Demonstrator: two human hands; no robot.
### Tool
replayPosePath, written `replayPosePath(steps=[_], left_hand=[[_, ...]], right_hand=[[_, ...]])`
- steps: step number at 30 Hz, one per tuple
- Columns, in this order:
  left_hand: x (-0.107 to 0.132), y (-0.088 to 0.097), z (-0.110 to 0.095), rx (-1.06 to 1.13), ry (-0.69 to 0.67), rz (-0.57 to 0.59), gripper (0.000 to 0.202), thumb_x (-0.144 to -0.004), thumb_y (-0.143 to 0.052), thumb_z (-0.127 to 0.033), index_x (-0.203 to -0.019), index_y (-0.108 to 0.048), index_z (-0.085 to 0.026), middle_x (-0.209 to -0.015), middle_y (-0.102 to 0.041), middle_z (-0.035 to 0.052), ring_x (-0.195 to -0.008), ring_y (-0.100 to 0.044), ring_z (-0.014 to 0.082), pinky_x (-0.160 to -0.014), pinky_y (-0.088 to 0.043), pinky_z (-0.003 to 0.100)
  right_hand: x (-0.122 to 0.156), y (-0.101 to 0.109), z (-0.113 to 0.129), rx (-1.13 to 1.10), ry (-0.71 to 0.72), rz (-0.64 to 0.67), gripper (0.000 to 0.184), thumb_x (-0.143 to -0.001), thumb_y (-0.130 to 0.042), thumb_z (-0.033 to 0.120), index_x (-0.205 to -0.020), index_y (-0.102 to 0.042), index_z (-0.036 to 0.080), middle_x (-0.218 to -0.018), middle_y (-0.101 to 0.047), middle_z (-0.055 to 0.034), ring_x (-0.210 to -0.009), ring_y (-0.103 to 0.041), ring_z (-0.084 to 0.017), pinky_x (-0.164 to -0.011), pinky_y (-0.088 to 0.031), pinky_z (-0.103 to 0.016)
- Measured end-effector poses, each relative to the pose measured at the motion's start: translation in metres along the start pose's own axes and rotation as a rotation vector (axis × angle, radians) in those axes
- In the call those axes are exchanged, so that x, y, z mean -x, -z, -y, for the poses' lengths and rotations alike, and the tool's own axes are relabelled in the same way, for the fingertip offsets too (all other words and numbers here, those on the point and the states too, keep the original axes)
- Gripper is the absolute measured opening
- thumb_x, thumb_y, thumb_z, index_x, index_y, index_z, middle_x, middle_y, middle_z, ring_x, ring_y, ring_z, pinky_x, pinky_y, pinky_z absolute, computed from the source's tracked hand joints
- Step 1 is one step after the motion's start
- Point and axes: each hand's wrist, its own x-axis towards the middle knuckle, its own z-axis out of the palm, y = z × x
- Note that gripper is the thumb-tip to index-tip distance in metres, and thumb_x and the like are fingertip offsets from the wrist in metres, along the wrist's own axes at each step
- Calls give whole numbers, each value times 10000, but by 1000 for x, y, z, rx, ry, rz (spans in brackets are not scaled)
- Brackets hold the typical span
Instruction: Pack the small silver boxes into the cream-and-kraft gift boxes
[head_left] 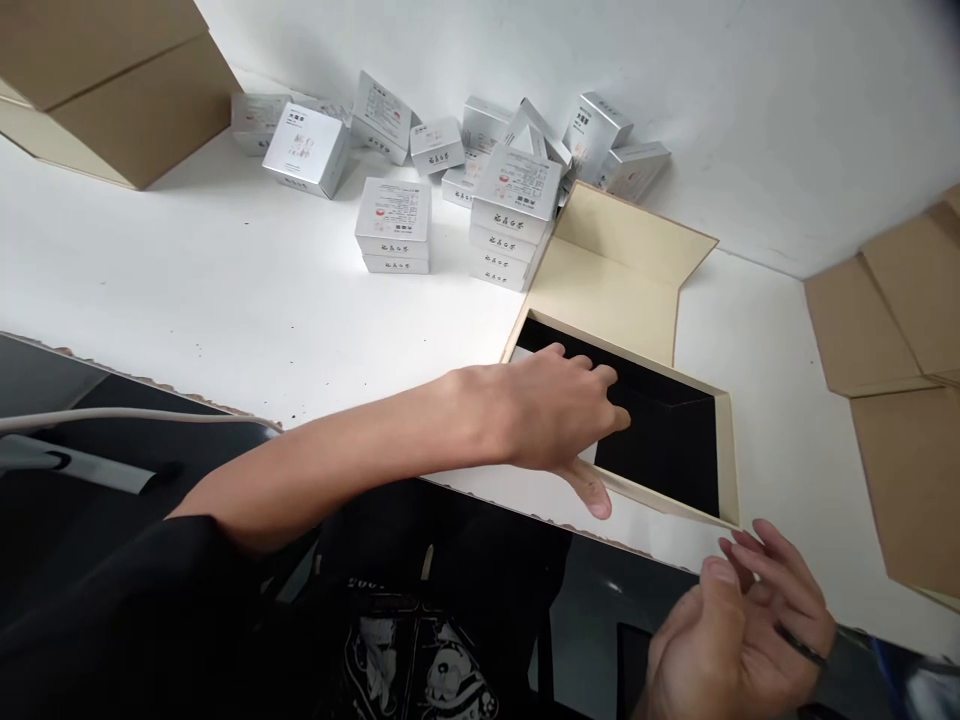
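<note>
While I am watching from a distance through the head view, my left grip (551, 410) is lying back upward over an open cream box (727, 450) on the white bench (187, 280). Its fingers are crossing the left part of the black interior, and its thumb is jutting over the near wall. Inside the box, a pale item (587, 453) is showing around that grip; since most of it is being covered, I am not able to tell whether the fingers are closing on it or merely resting there. My right grip (742, 630) is holding nothing: its fingers are curling loosely, just beside the near right corner, and one is wearing a dark ring. The lid (611, 275) is lying folded back on the far side, its end flap tilting up. Left of it, a tall stack of silver cartons (516, 185) is standing near a shorter stack (394, 220), with loose cartons (381, 118) lying jumbled behind. One brown box (142, 120) is sitting at the far left, and brown boxes (907, 480) are standing at the right.
</note>
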Motion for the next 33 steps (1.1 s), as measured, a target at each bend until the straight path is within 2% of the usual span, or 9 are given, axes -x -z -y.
replayPosePath(steps=[2, 4, 6, 8, 12, 19, 24, 30, 33], left_hand=[[12, -4, 5, 20, -48, -209, 656, -930, -602, -721, -1319, -664, -196, -1406, -626, 157, -1219, -624, 319, -1007, -469, 420], [27, -8, 19, 42, 100, -530, 504, -1018, -519, -653, -1221, -655, -213, -1419, -611, 113, -1272, -581, 280, -1070, -450, 426], [43, -9, 40, 40, 489, -851, 348, -1069, -486, -550, -1146, -593, -228, -1366, -600, 90, -1273, -534, 254, -1074, -449, 432], [58, -8, 66, 22, 903, -1010, 326, -1029, -610, -468, -1205, -495, -219, -1379, -542, 100, -1288, -468, 261, -1103, -422, 463], [75, -7, 104, 93, 1195, -838, 764, -876, -812, -473, -1354, -310, -153, -1481, -411, 171, -1296, -431, 312, -1102, -403, 570], [64, -18, 131, 103, 1343, -780, 718, -836, -817, -362, -1325, -321, -190, -1365, -522, 178, -1238, -577, 378, -1042, -417, 633], [85, -21, 124, 166, 1292, -794, 717, -755, -831, -335, -1259, -335, -218, -1238, -598, 138, -1156, -630, 384, -954, -507, 583], [120, 2, 55, 220, 816, -1163, 462, -950, -571, -274, -1290, -258, -270, -1322, -550, 87, -1221, -618, 238, -977, -588, 430], [102, 18, 21, 12, 647, -1077, 442, -994, -324, -450, -1386, -322, -247, -1439, -365, 77, -1380, -550, 364, -896, -540, 453]], right_hand=[[-7, -1, -9, 91, 200, 68, 258, -779, -828, 249, -1007, -727, 185, -1215, -692, -172, -1148, -667, -351, -1013, -509, -617], [-13, -2, -16, 227, 368, 192, 430, -770, -832, 243, -1186, -731, 203, -1331, -649, -200, -1232, -622, -392, -1001, -520, -624], [-14, -2, -19, 308, 378, 302, 534, -821, -795, 257, -1341, -679, 220, -1430, -586, -218, -1345, -543, -414, -1054, -486, -650], [-12, -4, -17, 341, 292, 359, 482, -906, -717, 291, -1380, -655, 227, -1497, -528, -221, -1431, -463, -416, -1133, -405, -685], [0, -11, -10, 303, 187, 343, 402, -956, -667, 330, -1339, -661, 207, -1530, -477, -232, -1486, -385, -433, -1159, -337, -730], [3, -13, -14, 255, 217, 346, 524, -875, -756, 221, -1380, -642, 306, -1501, -465, -202, -1510, -363, -431, -1155, -416, -685], [3, -10, -21, 251, 236, 333, 607, -829, -805, 226, -1403, -639, 335, -1510, -478, -197, -1482, -395, -455, -1092, -465, -698], [6, -14, -18, 195, 232, 233, 382, -880, -753, 220, -1260, -723, 206, -1357, -621, -198, -1406, -489, -465, -1011, -523, -646], [6, -16, -18, 171, 205, 191, 380, -858, -782, 252, -1230, -721, 206, -1433, -593, -176, -1328, -568, -425, -1027, -517, -632]])
